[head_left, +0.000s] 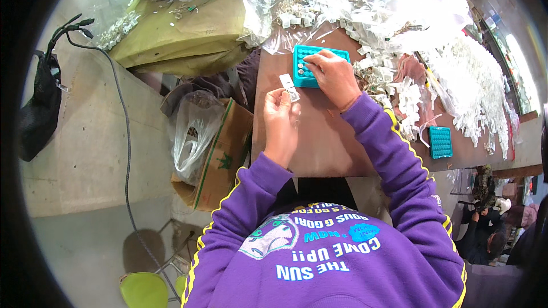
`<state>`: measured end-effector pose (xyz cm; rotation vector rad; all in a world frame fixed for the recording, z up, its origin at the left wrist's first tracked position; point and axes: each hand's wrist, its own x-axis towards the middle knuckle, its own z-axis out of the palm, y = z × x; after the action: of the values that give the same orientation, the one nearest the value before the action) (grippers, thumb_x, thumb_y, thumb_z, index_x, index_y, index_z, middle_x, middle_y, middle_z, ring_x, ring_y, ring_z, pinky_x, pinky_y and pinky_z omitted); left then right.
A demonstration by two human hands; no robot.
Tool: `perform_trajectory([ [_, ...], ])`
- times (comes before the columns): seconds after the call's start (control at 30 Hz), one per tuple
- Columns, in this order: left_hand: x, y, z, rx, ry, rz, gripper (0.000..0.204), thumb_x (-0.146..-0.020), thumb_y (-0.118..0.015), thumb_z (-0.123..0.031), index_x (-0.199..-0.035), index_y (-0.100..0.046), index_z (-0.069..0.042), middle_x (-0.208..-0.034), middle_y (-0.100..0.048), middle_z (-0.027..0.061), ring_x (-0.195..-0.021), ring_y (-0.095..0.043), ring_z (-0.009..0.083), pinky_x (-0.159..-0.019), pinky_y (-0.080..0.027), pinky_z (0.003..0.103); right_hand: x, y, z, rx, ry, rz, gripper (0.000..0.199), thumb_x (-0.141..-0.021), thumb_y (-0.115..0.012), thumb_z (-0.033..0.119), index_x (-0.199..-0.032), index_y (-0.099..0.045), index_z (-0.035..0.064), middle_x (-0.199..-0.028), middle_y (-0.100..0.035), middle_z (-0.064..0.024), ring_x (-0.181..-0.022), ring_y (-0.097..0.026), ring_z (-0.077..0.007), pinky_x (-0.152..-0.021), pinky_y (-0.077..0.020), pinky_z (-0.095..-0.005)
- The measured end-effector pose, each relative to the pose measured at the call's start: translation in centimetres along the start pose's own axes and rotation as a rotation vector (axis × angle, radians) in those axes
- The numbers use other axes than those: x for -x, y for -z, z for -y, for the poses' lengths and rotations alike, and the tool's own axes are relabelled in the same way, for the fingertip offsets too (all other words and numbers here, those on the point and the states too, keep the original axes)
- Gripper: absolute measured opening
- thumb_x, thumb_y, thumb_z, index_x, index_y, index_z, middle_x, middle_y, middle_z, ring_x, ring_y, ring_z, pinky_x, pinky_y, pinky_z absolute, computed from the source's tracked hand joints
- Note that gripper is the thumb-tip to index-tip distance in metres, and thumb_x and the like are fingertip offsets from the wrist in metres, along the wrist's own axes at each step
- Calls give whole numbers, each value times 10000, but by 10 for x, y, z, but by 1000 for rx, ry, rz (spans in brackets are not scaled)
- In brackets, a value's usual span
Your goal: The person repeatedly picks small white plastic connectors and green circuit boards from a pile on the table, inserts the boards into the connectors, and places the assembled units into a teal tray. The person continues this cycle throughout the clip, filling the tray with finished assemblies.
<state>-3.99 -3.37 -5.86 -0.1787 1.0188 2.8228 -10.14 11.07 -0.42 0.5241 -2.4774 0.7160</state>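
My left hand (279,121) is closed on a small white plastic piece with a flap-like upper part (287,82), held up just left of a teal tray. The teal tray (298,78) is rectangular, with rows of round holes, and lies on the brown table. A few small silvery round parts sit in its left rows. Over the tray reaches my right hand (332,77), thumb and fingertips pinched together close to the holes. Whatever the pinch holds is too small to make out, and this hand hides the tray's right part.
White plastic pieces (474,91) are heaped along the right of the brown table (325,142), with more behind the tray. A second teal tray (440,142) lies at the right. To the left stand a cardboard box (220,157) with a clear plastic bag (197,128) and a cloth-covered surface (188,31).
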Motion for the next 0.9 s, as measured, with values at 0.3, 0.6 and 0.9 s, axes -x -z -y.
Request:
perform_trajectory([
  [0.3, -1, -5, -2, 95, 14, -17, 127, -986, -547, -188, -1064, -524, -90, -925, -625, 40, -690, -556, 83, -544, -419, 166, -16, -17, -18, -92, -116, 117, 117, -752, -733, 113, -847, -691, 60, -814, -650, -101, -729, -651, -253, -672, -521, -351],
  [0.6, 0, -4, -1, 78, 30, -23, 139, -978, -558, -165, -1088, -545, -81, -948, -656, 56, -830, -669, 147, -632, -492, 230, -22, -4, -16, -92, 15, 287, 86, -739, -674, 109, -799, -715, 64, -762, -669, -143, -729, -655, -309, -688, -526, -392],
  [0.9, 0, -2, -2, 92, 18, 12, 150, -973, -570, -172, -1085, -553, -74, -946, -664, 57, -836, -665, 150, -663, -501, 249, -18, 1, -1, 6, 47, 234, 72, -753, -689, 31, -825, -687, 24, -769, -650, -107, -705, -643, -227, -636, -507, -317],
])
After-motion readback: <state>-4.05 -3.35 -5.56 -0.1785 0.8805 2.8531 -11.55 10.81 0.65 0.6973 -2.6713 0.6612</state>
